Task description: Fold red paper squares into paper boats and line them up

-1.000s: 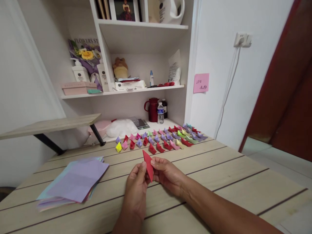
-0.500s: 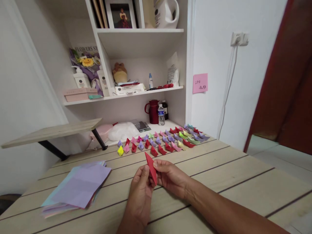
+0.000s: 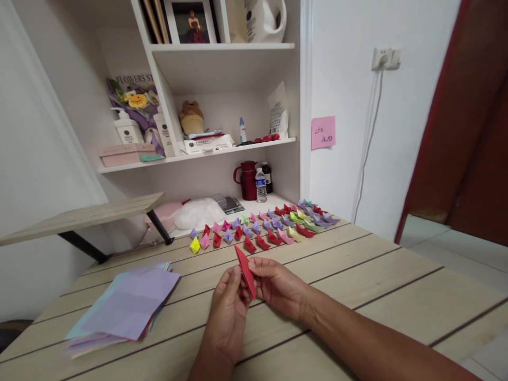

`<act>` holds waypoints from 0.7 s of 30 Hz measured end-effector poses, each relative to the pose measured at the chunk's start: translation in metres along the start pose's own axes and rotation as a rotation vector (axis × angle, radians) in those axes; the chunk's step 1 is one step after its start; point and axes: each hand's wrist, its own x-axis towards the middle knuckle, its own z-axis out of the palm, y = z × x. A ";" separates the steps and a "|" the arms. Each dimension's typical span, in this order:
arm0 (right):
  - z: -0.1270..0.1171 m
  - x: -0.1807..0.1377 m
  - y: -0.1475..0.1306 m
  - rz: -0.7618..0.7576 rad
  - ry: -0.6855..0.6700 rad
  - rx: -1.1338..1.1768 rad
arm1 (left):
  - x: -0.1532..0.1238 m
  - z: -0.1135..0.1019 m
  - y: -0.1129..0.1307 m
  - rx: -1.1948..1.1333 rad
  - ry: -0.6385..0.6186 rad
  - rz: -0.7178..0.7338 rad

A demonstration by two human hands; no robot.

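Note:
A folded piece of red paper (image 3: 246,271), narrow and pointed at both ends, is held above the table between my two hands. My left hand (image 3: 230,301) pinches its left side, thumb uppermost. From the right, my right hand (image 3: 273,280) grips it with the thumb on its edge and the fingers curled beneath. Some fingertips are hidden behind the paper. Beyond my hands stand rows of small folded paper boats in several colours, among them a yellow boat (image 3: 194,245) and a red boat (image 3: 250,244).
A stack of coloured paper sheets (image 3: 130,301) lies on the slatted wooden table (image 3: 381,286) at left. Behind it stands a small raised wooden shelf (image 3: 87,217) on black legs. At the back are a red jug (image 3: 248,181), a water bottle (image 3: 261,186) and a white plastic bag (image 3: 198,213).
The view has shifted slightly, so the background sits a little further left. Both hands keep hold of the red paper in nearly the same pose.

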 end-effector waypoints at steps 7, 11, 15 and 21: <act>0.006 -0.003 0.000 0.004 -0.034 -0.036 | 0.002 -0.002 -0.005 0.045 0.081 0.049; 0.009 -0.005 -0.001 -0.001 -0.045 -0.041 | 0.001 -0.001 -0.004 0.050 0.089 0.064; 0.010 -0.005 -0.003 0.009 -0.036 -0.037 | 0.000 0.002 0.005 0.041 0.100 0.110; 0.011 -0.004 0.000 0.044 -0.032 -0.035 | -0.001 0.000 0.011 0.050 0.061 0.120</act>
